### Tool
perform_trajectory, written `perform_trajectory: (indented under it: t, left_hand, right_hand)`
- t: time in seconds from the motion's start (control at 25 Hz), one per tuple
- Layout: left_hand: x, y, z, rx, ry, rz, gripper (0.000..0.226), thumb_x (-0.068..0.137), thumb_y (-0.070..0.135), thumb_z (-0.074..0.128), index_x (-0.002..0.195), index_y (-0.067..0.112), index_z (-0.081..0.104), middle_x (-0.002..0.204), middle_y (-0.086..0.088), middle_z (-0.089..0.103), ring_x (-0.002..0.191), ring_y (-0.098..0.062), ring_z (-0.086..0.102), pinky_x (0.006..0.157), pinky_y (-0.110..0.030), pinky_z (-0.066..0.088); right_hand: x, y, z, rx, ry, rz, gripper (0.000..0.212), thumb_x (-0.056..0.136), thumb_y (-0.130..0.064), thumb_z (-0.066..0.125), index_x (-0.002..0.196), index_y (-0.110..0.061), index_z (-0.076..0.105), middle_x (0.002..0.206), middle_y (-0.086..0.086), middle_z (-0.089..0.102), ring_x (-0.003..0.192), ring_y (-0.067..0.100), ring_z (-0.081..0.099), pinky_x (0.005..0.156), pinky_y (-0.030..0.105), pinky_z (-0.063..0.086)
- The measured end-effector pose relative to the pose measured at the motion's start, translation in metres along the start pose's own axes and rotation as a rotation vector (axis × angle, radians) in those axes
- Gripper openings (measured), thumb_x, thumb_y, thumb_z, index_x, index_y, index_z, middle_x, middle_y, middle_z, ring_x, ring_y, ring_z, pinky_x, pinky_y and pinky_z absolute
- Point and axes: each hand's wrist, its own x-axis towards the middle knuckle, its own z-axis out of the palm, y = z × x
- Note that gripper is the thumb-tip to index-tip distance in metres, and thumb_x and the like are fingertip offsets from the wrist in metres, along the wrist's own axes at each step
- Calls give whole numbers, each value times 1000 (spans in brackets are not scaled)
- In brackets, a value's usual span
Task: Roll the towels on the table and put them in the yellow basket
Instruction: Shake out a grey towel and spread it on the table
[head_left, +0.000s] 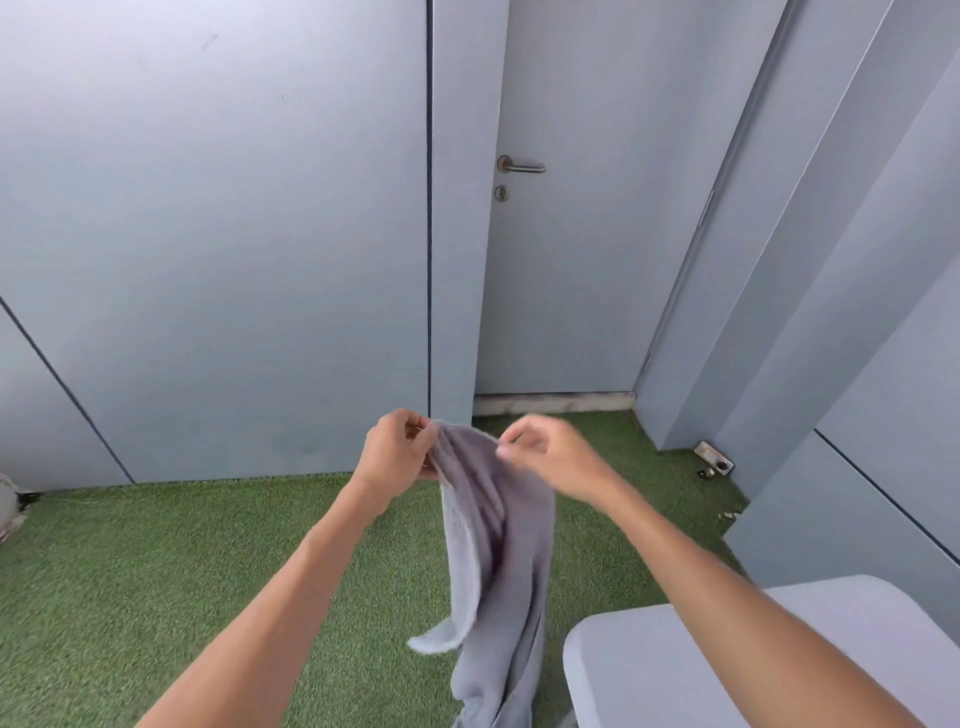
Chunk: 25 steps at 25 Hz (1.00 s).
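Both grips pinch towel top edge: left hand, right hand. Towel hangs over grass, just left of worktop corner.

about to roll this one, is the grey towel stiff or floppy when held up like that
Likely floppy: the grey towel hangs limp in folds from the left hand and right hand. Probably light, since fingers pinching its top edge carry it.

A grey towel hangs in the air, pinched along its top edge by the left hand and the right hand. At five o'clock lies a white worktop; green turf covers the floor.
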Motion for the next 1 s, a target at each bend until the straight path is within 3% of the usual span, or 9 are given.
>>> perform_trajectory:
  t: [0.08,0.12,0.2,0.4,0.56,0.68,0.8,0.92,1.0]
  left_hand:
    - [4,2,5,-58,20,-40,12,94,10,56,90,-1,58,84,-16,68,68,-24,71,61,-38,61]
    - [4,-1,6,-60,24,-69,12,95,10,55,89,0,58,82,-17,68,65,-25,71,62,-39,61]
    - [4,-11,4,-81,16,-136,12,95,9,54,89,-1,58,82,-20,68,61,-24,71,66,-42,61]
    - [0,-19,-21,-188,84,-182,7,95,5,54,92,-1,58,84,-18,64,66,-29,71,72,-44,60]
    - [-14,-28,-41,-91,-24,-234,6,94,0,54,90,-2,58,76,-16,67,68,-31,72,70,-43,60]
    - [-25,-32,-48,437,-221,-19,12,93,11,56,98,10,66,87,-1,70,73,-13,68,70,-27,55]
    - [-29,-23,-42,473,-417,190,16,95,29,54,99,19,67,81,11,65,69,1,56,67,-19,44]
    - [-29,-17,-21,506,-306,337,29,92,32,60,74,9,57,56,7,43,50,-9,33,51,-21,28]
    - [-30,-14,-12,418,-189,398,27,92,23,62,67,13,56,50,9,45,48,-9,35,49,-18,28]
  right_hand:
    - [-32,-6,42,113,-333,22,48,76,-48,75,117,-31,56,112,-12,63,99,1,63,84,23,51]
    - [-42,-6,61,196,-381,37,59,74,-46,78,123,-29,50,116,-13,62,102,1,62,85,22,51]
    - [-50,-2,94,293,-259,32,60,73,-44,79,122,-26,50,115,-10,64,102,1,62,89,25,50]
    - [-38,4,119,484,92,50,21,94,-32,58,103,-13,61,97,3,71,89,14,69,88,37,55]
    - [-27,0,105,270,86,-2,15,100,-33,43,101,-21,52,92,-2,65,79,5,59,70,17,44]
    - [-17,-16,87,46,-12,-137,15,100,-31,45,97,-18,53,77,2,64,60,4,47,57,18,35]
    - [-7,-27,64,-100,-46,-209,15,99,-25,47,95,-13,55,61,-7,53,50,1,43,52,15,33]
    - [-2,-31,50,-149,-29,-254,13,97,-30,50,93,-19,55,60,2,52,50,5,37,51,19,30]
    - [-4,-27,45,-86,-56,-227,15,96,-34,52,95,-20,56,61,5,50,49,8,34,50,22,28]
